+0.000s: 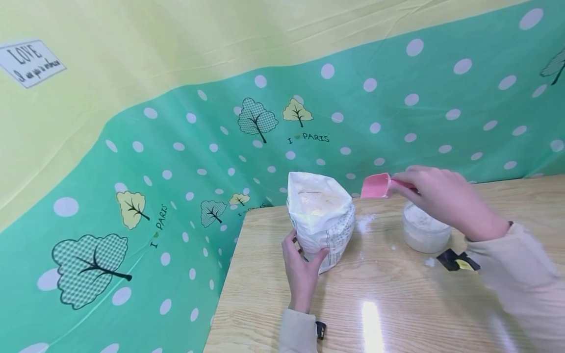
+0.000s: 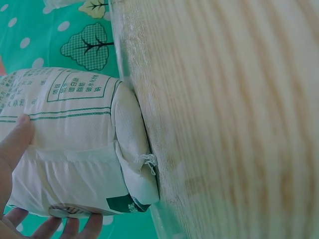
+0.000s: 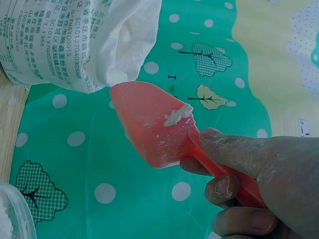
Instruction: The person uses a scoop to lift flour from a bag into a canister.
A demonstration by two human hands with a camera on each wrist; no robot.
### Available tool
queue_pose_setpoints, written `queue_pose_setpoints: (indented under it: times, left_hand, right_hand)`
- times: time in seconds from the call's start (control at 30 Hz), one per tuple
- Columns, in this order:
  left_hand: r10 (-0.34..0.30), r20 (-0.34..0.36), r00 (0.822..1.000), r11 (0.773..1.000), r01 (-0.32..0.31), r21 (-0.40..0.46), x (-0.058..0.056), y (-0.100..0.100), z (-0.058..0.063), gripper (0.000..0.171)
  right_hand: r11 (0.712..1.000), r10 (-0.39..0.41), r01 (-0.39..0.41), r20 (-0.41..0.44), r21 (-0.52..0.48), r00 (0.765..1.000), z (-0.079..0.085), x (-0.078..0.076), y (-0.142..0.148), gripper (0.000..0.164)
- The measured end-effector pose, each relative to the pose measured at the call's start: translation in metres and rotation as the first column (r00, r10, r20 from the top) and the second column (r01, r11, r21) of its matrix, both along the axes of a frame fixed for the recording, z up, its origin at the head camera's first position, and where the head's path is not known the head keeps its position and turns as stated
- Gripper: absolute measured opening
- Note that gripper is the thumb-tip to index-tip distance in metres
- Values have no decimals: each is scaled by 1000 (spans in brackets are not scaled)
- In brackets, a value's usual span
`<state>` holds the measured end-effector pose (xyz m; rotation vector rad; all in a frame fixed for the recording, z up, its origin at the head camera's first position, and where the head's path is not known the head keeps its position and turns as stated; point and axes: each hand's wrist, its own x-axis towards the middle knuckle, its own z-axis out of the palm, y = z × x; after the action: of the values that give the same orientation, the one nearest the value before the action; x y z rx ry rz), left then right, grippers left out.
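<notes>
A white cloth bag (image 1: 333, 230) with green print stands on the table, its top open and pale powder inside. My left hand (image 1: 302, 269) holds the bag low down, thumb on one side and fingers round the other, as the left wrist view shows on the bag's printed side (image 2: 65, 129). In my right hand (image 1: 446, 196) is the handle of a pink scoop (image 3: 149, 124), gripped between thumb and curled fingers. The scoop is raised between the bag and a clear round tub (image 1: 425, 239) of white powder. A little white powder clings inside the scoop near its handle.
The wooden table (image 1: 260, 274) has white powder smears (image 1: 364, 223) between the bag and the tub. A green and yellow cloth (image 1: 353, 113) with dots and trees hangs behind and along the left side.
</notes>
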<state>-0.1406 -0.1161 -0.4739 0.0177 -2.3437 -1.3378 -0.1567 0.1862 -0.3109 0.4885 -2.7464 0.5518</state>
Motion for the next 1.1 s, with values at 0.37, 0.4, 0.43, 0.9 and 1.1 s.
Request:
queue_pose_setpoints:
  times: [0.37, 0.4, 0.43, 0.9, 1.1]
  left_hand:
    - [2, -5, 1000, 1000, -2, -9, -1, 0, -2, 88]
    - [3, -6, 1000, 1000, -3, -10, -1, 0, -2, 88]
    - [5, -6, 1000, 1000, -5, -12, -1, 0, -2, 89]
    - [12, -36, 999, 1000, -12, -13, -1, 0, -1, 89]
    - [18, -20, 1000, 1000, -18, -3, -2, 0, -2, 89]
  right_hand:
    - [999, 41, -42, -38, -18, 998, 0, -2, -19, 25]
    - [999, 45, -46, -40, -19, 998, 1, -1, -20, 26]
    - [999, 47, -48, -42, -23, 998, 1, -1, -22, 26]
    - [997, 72, -74, -37, -37, 997, -3, -9, -44, 18]
    - [994, 97, -99, -30, -56, 995, -6, -14, -52, 16]
